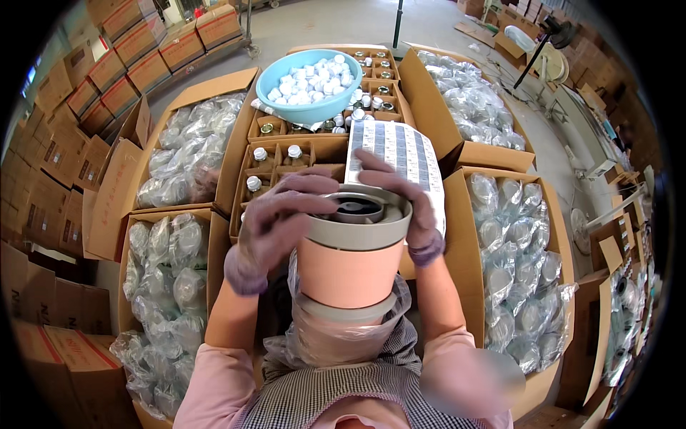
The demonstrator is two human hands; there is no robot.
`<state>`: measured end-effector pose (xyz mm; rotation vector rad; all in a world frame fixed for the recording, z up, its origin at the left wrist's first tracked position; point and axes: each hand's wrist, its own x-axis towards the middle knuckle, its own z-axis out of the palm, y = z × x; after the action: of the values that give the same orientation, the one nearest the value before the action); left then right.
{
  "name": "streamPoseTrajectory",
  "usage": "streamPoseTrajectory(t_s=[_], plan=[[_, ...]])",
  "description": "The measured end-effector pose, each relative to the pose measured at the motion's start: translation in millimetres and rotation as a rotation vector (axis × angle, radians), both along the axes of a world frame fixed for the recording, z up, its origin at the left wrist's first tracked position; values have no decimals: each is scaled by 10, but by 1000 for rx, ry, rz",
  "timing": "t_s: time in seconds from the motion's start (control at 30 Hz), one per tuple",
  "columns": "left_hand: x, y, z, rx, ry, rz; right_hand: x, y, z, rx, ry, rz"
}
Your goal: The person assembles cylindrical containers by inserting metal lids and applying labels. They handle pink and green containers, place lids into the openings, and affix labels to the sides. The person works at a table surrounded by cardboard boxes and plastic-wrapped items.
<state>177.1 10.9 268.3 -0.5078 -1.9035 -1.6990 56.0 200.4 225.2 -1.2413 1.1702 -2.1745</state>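
Note:
A pink container [349, 273] with a wide grey rim stands upright before my chest, a dark round opening inside a smaller ring at its top. My left hand [268, 229], in a purplish glove, has its fingers curved over the left of the rim. The gloved right hand [407, 196] wraps the rim's right and far side. Below, a second grey-rimmed pink piece sits in a clear plastic bag [300, 339]; whether the two are joined I cannot tell. Beyond my hands lie a sheet of printed labels [400, 146] and bottles with white caps [294, 156] in a divided carton [239, 179].
A light-blue basin [307, 112] of white caps [314, 80] rests on the far cartons. Open cartons of plastic-wrapped clear items flank me at left [168, 286] and right [514, 264]. Stacked cartons [139, 43] stand far left; a stand fan [554, 61] is far right.

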Motion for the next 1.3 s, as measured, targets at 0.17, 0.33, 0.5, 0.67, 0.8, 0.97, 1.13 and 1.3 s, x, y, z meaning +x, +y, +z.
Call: streamPoseTrajectory(t_s=[0.17,0.33,0.5,0.67,0.8,0.97,1.13,1.3], plan=[[157,78,-68,-261,43,114,-115,4,-10,221,331,-4],[-76,-199,-764,233,253,-225,408,182,407,480,707,-318],[49,-319,-292,-26,64,-284,105,151,154,381,426,-159],[280,254,228,-405,-48,248,-105,-3,-76,79,187,12],[226,55,-268,-94,43,122,130,65,141,372,349,-78],[-121,-154,-898,311,226,-169,622,135,624,681,651,-381],[122,-275,-269,17,-57,-180,-105,156,239,325,500,9],[238,158,79,-426,2,234,-134,-36,-148,121,246,49]])
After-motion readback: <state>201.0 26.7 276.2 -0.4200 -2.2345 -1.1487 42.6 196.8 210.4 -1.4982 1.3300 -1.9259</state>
